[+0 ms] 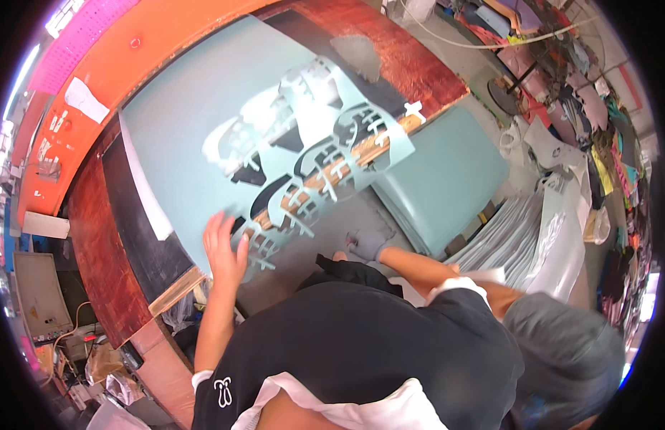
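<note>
Head view: hands (226, 251) near pale sheet (193, 132); black shirt (379, 330) bears white emblem (223, 393).

From here, the bare left hand (227, 251) stretches forward, loosely spread; the gloved right hand (370, 245) angles inward.

Pretty clearly a workshop or small factory floor, some kind of cutting place. There's a chunky orange machine (193, 21) across the upper left, a pale green sheet (193, 89) full of punched-out shapes mid-frame, and a stack of green sheets (451, 175) right of center. Messy colorful scraps (589, 107) crowd the right edge too.
</note>
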Demonstrator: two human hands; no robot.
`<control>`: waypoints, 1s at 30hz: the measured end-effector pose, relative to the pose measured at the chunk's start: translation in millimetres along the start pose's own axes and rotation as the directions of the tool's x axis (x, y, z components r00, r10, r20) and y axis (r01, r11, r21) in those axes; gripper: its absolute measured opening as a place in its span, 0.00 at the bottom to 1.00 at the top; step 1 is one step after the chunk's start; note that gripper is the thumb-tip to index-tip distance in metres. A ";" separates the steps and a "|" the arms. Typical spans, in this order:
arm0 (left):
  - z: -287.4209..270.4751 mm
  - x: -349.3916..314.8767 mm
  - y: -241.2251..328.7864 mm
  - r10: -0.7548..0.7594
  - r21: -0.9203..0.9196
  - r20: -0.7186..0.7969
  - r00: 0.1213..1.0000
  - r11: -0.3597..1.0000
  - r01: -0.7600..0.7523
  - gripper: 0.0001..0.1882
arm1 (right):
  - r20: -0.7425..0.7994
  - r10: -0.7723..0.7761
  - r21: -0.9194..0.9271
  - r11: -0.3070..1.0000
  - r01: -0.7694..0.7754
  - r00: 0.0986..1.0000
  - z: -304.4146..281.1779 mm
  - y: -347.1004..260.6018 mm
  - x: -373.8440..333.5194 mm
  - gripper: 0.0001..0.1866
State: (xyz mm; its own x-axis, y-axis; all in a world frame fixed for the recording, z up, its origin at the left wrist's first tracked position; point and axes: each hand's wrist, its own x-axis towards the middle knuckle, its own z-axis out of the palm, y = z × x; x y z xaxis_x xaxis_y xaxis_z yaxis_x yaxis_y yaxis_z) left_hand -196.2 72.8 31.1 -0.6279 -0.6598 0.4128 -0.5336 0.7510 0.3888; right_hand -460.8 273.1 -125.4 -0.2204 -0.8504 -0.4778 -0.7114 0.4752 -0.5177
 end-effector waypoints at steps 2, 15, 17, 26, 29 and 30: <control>17.5 43.4 -3.8 -0.055 0.046 0.011 0.998 0.997 0.054 0.26 | -0.322 -0.163 0.226 0.943 0.243 0.933 -72.2 8.2 -13.5 0.13; 99.9 107.7 -35.1 -0.270 0.324 0.082 0.959 0.917 0.231 0.37 | -0.846 -0.238 -0.181 0.970 0.161 0.478 -255.2 59.3 49.2 0.12; 96.7 107.3 -31.6 -0.307 0.313 0.105 0.946 0.913 0.261 0.37 | -0.818 -0.201 -0.127 0.977 0.171 0.538 -261.0 71.9 58.2 0.11; 87.7 111.3 -18.6 -0.396 0.369 0.104 0.912 0.867 0.334 0.36 | -0.607 -0.508 -0.326 0.861 0.391 0.612 -300.5 106.1 110.6 0.07; 92.1 118.7 0.9 -0.503 0.402 0.038 0.863 0.799 0.448 0.35 | -0.478 -0.618 -0.312 0.784 0.537 0.625 -315.0 125.3 124.7 0.05; 97.3 120.2 12.4 -0.539 0.389 -0.028 0.842 0.770 0.506 0.34 | -0.467 -0.644 -0.291 0.759 0.582 0.607 -318.3 132.9 132.4 0.04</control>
State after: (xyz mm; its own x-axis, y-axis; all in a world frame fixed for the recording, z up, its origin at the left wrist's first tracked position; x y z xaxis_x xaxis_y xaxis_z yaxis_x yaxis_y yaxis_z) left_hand -333.4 5.1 5.4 -0.2246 -0.9610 0.1612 -0.9489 0.2534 0.1883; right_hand -796.9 151.7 -31.6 0.0129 -0.9271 0.3745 -0.8626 -0.1997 -0.4647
